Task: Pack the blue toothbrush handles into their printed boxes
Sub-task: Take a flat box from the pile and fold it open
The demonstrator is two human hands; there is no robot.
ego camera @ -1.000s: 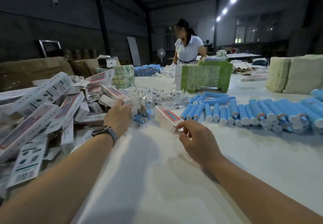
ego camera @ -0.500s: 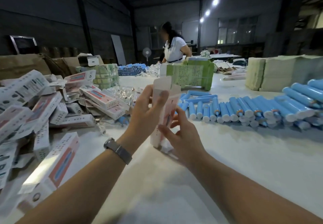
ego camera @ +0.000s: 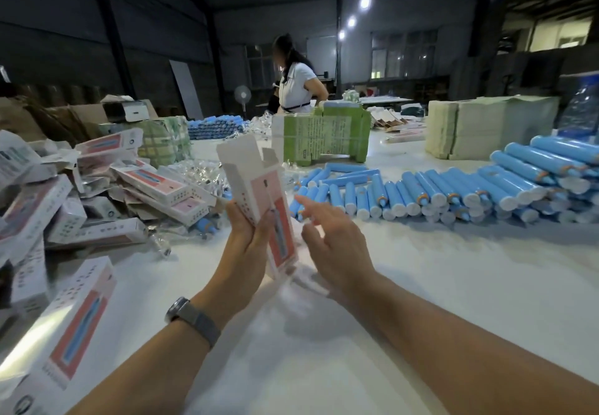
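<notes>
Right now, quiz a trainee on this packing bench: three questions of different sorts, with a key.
1. True or false: the left hand holds the printed box upright with its top flaps open.
2. The right hand holds: A) a blue handle B) nothing C) a box.
3. Fill in: the blue toothbrush handles lie to the box's ____.

Key: 1 true; 2 B; 3 right.

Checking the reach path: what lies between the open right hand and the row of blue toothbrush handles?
In the head view, only bare white table lies between the right hand and the blue toothbrush handles; its forefinger nearly reaches the nearest ones.
</notes>
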